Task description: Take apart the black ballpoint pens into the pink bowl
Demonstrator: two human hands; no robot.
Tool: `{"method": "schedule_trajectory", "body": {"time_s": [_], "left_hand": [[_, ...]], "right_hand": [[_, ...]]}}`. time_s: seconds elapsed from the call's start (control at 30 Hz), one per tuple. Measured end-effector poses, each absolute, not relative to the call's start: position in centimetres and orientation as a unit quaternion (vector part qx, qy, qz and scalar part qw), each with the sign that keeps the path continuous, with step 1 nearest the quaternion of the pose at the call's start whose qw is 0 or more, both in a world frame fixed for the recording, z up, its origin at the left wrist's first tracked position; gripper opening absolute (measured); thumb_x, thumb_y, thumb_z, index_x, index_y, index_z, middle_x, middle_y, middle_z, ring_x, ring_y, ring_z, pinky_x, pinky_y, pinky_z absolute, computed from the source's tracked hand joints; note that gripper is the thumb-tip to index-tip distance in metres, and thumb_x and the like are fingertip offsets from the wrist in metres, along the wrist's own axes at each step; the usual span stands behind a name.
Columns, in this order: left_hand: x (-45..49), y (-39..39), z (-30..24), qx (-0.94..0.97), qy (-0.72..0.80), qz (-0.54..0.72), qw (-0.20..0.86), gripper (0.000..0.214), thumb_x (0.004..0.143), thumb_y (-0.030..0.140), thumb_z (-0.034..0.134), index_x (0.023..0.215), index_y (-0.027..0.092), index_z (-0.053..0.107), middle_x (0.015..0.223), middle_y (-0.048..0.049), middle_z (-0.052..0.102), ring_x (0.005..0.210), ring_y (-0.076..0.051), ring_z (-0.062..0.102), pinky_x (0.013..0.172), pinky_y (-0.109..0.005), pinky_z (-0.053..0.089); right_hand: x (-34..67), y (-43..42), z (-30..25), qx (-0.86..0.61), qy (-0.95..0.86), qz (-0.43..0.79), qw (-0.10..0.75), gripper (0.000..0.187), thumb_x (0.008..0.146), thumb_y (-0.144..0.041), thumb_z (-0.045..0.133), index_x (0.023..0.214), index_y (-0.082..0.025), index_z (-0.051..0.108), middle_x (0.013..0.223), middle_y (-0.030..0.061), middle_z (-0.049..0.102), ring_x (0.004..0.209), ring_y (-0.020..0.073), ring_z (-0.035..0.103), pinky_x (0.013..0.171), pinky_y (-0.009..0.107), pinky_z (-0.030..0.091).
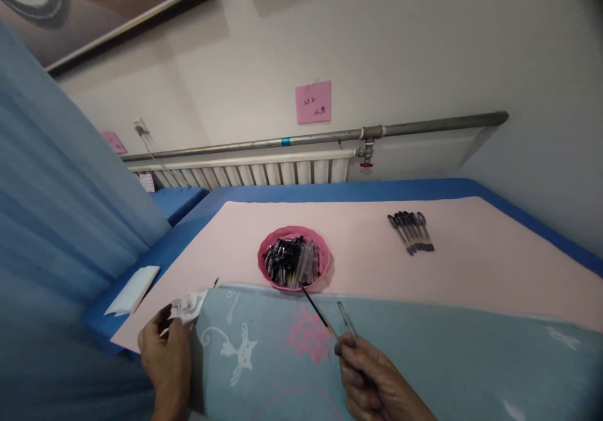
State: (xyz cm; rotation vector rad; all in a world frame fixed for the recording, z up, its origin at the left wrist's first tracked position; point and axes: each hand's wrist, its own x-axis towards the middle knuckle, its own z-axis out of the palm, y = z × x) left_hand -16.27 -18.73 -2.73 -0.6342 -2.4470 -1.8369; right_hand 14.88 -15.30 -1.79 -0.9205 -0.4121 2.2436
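My right hand (372, 377) is closed around two slim parts held side by side. One is a pen refill (316, 308) with a dark ink section, pointing up and left toward the basket. The other is a clear pen barrel (347, 317), its end tilted upward. My left hand (166, 352) is at the left table edge, fingers curled but apart, beside a crumpled white tissue (191, 306). Ahead, a pink basket (260, 254) contains many black and clear pen parts (287, 261). A small black pen piece (216, 281) lies near the cloth's corner.
A row of several black pens (411, 232) lies at the right on the pink sheet (362, 245). A blue-grey patterned cloth (424, 345) covers the near side. Folded white paper (134, 290) lies at left, by a blue curtain (70, 188). A radiator (282, 173) stands behind.
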Motion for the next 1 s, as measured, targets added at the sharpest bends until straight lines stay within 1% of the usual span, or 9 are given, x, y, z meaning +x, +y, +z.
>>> {"method": "schedule_trajectory", "body": {"time_s": [0.1, 0.2, 0.33, 0.4, 0.47, 0.6, 0.77, 0.87, 1.0], "left_hand": [[-14.1, -18.8, -1.3, -0.266, -0.793, -0.539, 0.104, 0.029, 0.073, 0.028, 0.054, 0.1, 0.021, 0.062, 0.096, -0.0057, 0.055, 0.085, -0.023, 0.054, 0.088, -0.04, 0.041], [-10.8, -18.6, -0.4, -0.35, -0.743, -0.566, 0.072, 0.026, 0.074, 0.031, 0.057, 0.097, 0.023, 0.063, 0.099, -0.0061, 0.059, 0.099, -0.025, 0.053, 0.093, -0.037, 0.036], [-5.6, -17.9, -0.1, -0.402, -0.67, -0.543, -0.308, 0.02, 0.065, 0.029, 0.07, 0.083, 0.021, 0.069, 0.08, -0.0049, 0.065, 0.076, -0.022, 0.057, 0.069, -0.029, 0.044], [-3.1, -17.1, 0.1, -0.409, -0.592, -0.511, -0.471, 0.015, 0.069, 0.029, 0.068, 0.081, 0.019, 0.07, 0.069, -0.0038, 0.063, 0.066, -0.018, 0.055, 0.062, -0.026, 0.042], [-1.0, -15.9, 0.4, -0.408, -0.517, -0.496, -0.566, 0.017, 0.073, 0.03, 0.065, 0.081, 0.016, 0.071, 0.071, -0.005, 0.064, 0.064, -0.016, 0.055, 0.061, -0.025, 0.042], [1.3, -11.8, 1.7, -0.343, -0.439, -0.542, -0.629, 0.019, 0.069, 0.024, 0.064, 0.085, 0.014, 0.068, 0.075, -0.0061, 0.066, 0.064, -0.014, 0.058, 0.061, -0.024, 0.042], [2.6, -5.5, 4.5, -0.29, -0.412, -0.608, -0.614, 0.02, 0.062, 0.028, 0.068, 0.074, 0.014, 0.062, 0.067, -0.0028, 0.062, 0.057, -0.014, 0.055, 0.058, -0.026, 0.041], [3.4, -3.5, 5.7, -0.32, -0.461, -0.681, -0.47, 0.02, 0.065, 0.03, 0.07, 0.079, 0.017, 0.064, 0.079, -0.0059, 0.063, 0.074, -0.018, 0.057, 0.071, -0.029, 0.041], [4.4, -2.4, 4.6, -0.414, -0.488, -0.712, -0.288, 0.01, 0.064, 0.025, 0.074, 0.068, 0.023, 0.065, 0.076, -0.0051, 0.058, 0.079, -0.021, 0.049, 0.077, -0.029, 0.036]], "right_hand": [[14.9, -15.3, -1.6, -0.353, -0.162, 0.859, 0.334, 0.043, 0.057, -0.036, 0.08, 0.078, -0.019, 0.047, 0.048, -0.0122, 0.039, 0.035, -0.0025, 0.017, 0.035, 0.013, 0.005], [14.8, -15.2, -1.5, -0.359, -0.167, 0.854, 0.338, 0.042, 0.057, -0.035, 0.08, 0.079, -0.02, 0.047, 0.049, -0.0118, 0.039, 0.036, -0.002, 0.019, 0.035, 0.013, 0.006], [14.5, -15.1, -1.2, -0.372, -0.194, 0.84, 0.343, 0.038, 0.061, -0.037, 0.077, 0.078, -0.019, 0.048, 0.05, -0.0112, 0.04, 0.035, -0.002, 0.019, 0.036, 0.013, 0.006], [14.2, -14.8, -0.9, -0.378, -0.221, 0.827, 0.352, 0.035, 0.064, -0.038, 0.074, 0.078, -0.02, 0.049, 0.051, -0.0106, 0.041, 0.035, -0.0019, 0.02, 0.035, 0.012, 0.006], [14.0, -14.0, -0.2, -0.373, -0.247, 0.816, 0.365, 0.034, 0.065, -0.039, 0.073, 0.078, -0.02, 0.049, 0.051, -0.0104, 0.042, 0.035, -0.0017, 0.019, 0.035, 0.012, 0.007], [13.4, -10.4, 2.0, -0.346, -0.272, 0.789, 0.428, 0.035, 0.064, -0.039, 0.075, 0.077, -0.02, 0.047, 0.052, -0.011, 0.043, 0.036, -0.0008, 0.02, 0.034, 0.011, 0.011], [12.0, -4.4, 4.8, -0.348, -0.359, 0.693, 0.52, 0.032, 0.067, -0.042, 0.068, 0.077, -0.02, 0.046, 0.054, -0.01, 0.044, 0.035, 0.001, 0.022, 0.034, 0.013, 0.013], [11.4, -1.9, 5.0, -0.369, -0.403, 0.615, 0.569, 0.026, 0.07, -0.041, 0.063, 0.076, -0.02, 0.049, 0.052, -0.0101, 0.042, 0.037, 0.0034, 0.028, 0.036, 0.015, 0.022], [11.9, -0.1, 3.0, -0.395, -0.441, 0.518, 0.617, 0.018, 0.069, -0.035, 0.064, 0.075, -0.02, 0.055, 0.065, -0.0031, 0.057, 0.058, 0.0126, 0.052, 0.054, 0.022, 0.041]]}}
